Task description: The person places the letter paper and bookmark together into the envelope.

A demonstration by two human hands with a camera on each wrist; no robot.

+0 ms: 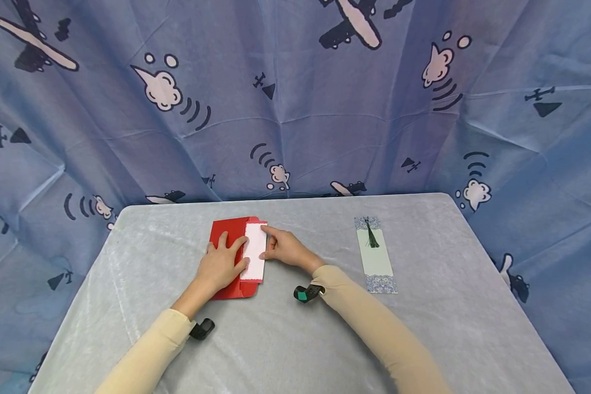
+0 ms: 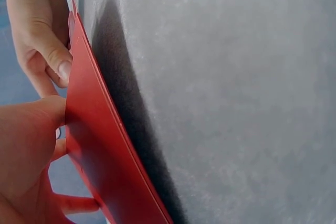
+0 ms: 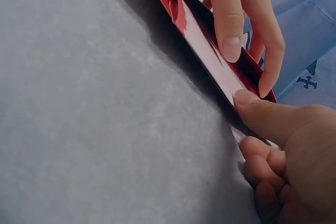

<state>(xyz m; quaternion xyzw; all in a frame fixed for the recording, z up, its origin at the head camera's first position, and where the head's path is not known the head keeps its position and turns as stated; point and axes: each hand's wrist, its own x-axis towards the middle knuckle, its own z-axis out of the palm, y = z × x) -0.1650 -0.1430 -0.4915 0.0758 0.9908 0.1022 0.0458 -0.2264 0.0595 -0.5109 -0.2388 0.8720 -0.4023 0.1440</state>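
Observation:
A red envelope [image 1: 225, 225] lies toward the left of the table. At its right side is a white card with red edges [image 1: 254, 249], partly inside the envelope's open side in the right wrist view [image 3: 210, 61]. My left hand [image 1: 220, 264] rests on the envelope with fingers spread, its index finger and thumb reaching the card's left edge. My right hand [image 1: 288, 249] pinches the card's right edge between thumb and fingers. In the left wrist view, the envelope [image 2: 97, 129] stands tilted over its shadow, and the left fingers are at its edge.
Farther right on the grey-covered table [image 1: 438, 262] lies a pale green bookmark [image 1: 376, 257] with blue patterned ends and a dark green tassel [image 1: 371, 238]. A blue curtain with printed planes [image 1: 295, 98] hangs behind the table's far edge.

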